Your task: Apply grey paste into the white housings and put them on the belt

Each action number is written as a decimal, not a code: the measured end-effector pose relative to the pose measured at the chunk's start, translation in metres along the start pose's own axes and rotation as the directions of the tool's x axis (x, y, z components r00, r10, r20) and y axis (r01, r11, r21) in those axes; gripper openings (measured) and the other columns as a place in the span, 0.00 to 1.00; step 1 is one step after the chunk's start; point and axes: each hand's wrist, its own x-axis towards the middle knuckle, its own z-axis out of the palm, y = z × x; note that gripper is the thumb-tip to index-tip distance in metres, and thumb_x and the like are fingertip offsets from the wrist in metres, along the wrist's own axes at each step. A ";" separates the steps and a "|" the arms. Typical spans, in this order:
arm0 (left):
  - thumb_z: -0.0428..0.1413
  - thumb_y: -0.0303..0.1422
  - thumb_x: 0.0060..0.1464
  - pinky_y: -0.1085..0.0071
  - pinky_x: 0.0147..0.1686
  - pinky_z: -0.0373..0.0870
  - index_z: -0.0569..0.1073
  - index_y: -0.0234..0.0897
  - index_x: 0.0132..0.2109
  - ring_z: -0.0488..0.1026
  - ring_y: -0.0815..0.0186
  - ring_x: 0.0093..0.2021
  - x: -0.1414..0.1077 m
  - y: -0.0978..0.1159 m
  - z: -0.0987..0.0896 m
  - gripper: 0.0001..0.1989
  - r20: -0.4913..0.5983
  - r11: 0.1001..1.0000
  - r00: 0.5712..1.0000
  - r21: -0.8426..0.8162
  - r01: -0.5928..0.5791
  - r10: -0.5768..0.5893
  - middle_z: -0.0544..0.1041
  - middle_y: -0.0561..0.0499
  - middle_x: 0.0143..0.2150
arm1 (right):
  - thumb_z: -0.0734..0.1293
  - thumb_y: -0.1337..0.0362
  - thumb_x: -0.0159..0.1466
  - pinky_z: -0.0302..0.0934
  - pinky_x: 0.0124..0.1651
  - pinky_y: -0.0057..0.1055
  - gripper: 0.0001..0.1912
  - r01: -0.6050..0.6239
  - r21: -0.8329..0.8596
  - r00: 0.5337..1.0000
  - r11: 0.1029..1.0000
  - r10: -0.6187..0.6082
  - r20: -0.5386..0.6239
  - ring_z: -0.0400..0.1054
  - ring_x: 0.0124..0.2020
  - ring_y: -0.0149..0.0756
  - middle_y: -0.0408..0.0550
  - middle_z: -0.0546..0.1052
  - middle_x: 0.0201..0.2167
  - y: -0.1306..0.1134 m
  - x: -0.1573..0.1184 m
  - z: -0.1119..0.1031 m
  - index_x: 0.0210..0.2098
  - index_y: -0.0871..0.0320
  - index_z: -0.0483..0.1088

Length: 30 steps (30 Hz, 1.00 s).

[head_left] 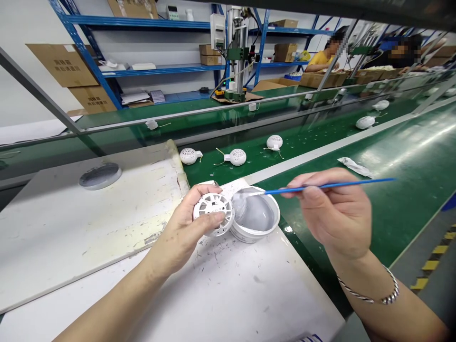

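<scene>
The left forearm rises from the lower left, the wrist nearly straight, and the left hand is turned so that the thumb lies across the face of a white vented housing. The right forearm enters at the lower right and slants up and to the left; the right hand is raised, wrist encircled by one twisted bracelet.

Count: one housing in hand, one brush, one tub of grey paste, one shallow grey disc on the white board at left. On the green belt beyond lie three nearby round white units and two farther right; those in the distance are too small to count. Two people sit in the background.

The left hand is closed around the housing, thumb in front, fingers curled about its rim; the housing is just beside the tub, overlapping its left edge in view. The right hand pinches the brush's blue handle between thumb and fingers, the shaft nearly level. The bristles lie over the tub's left part, near the housing; their contact with either cannot be told.
</scene>
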 end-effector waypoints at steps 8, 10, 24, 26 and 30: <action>0.60 0.41 0.57 0.72 0.40 0.65 0.68 0.51 0.50 0.66 0.66 0.43 -0.016 0.005 0.017 0.15 -0.017 0.936 0.982 0.306 -0.172 0.186 0.66 0.53 0.50 | 0.69 0.73 0.62 0.71 0.46 0.33 0.11 0.712 -0.477 0.700 0.515 -0.476 0.532 0.73 0.46 0.36 0.44 0.78 0.38 -0.011 -0.012 0.012 0.41 0.52 0.77; 0.61 0.40 0.56 0.71 0.39 0.65 0.68 0.50 0.50 0.65 0.64 0.45 -0.019 0.004 0.019 0.16 -0.021 0.939 0.981 0.297 -0.176 0.191 0.65 0.52 0.52 | 0.69 0.72 0.62 0.71 0.48 0.32 0.11 0.747 -0.471 0.665 0.469 -0.501 0.554 0.72 0.46 0.35 0.43 0.78 0.37 -0.010 -0.014 0.018 0.40 0.52 0.78; 0.56 0.42 0.60 0.68 0.41 0.63 0.67 0.51 0.53 0.65 0.64 0.42 -0.022 0.004 0.023 0.15 0.013 0.985 0.999 0.166 -0.049 0.048 0.68 0.52 0.48 | 0.63 0.71 0.66 0.63 0.55 0.34 0.14 0.731 -0.567 0.682 0.380 -0.422 0.597 0.72 0.48 0.34 0.41 0.80 0.38 -0.010 -0.021 0.022 0.44 0.51 0.76; 0.56 0.41 0.60 0.69 0.40 0.64 0.67 0.52 0.54 0.66 0.64 0.44 -0.021 -0.001 0.022 0.15 0.027 0.985 0.999 0.163 -0.047 0.043 0.68 0.52 0.50 | 0.62 0.71 0.67 0.64 0.54 0.34 0.14 0.733 -0.563 0.680 0.381 -0.411 0.607 0.72 0.49 0.34 0.40 0.81 0.38 -0.008 -0.022 0.022 0.44 0.50 0.76; 0.62 0.38 0.55 0.72 0.34 0.67 0.70 0.47 0.52 0.68 0.62 0.43 -0.018 0.000 -0.023 0.18 -0.197 0.961 0.973 0.270 -0.068 0.124 0.69 0.51 0.49 | 0.66 0.71 0.66 0.68 0.51 0.34 0.11 0.715 -0.561 0.698 0.418 -0.463 0.546 0.72 0.47 0.35 0.42 0.79 0.37 -0.005 -0.017 0.016 0.44 0.51 0.76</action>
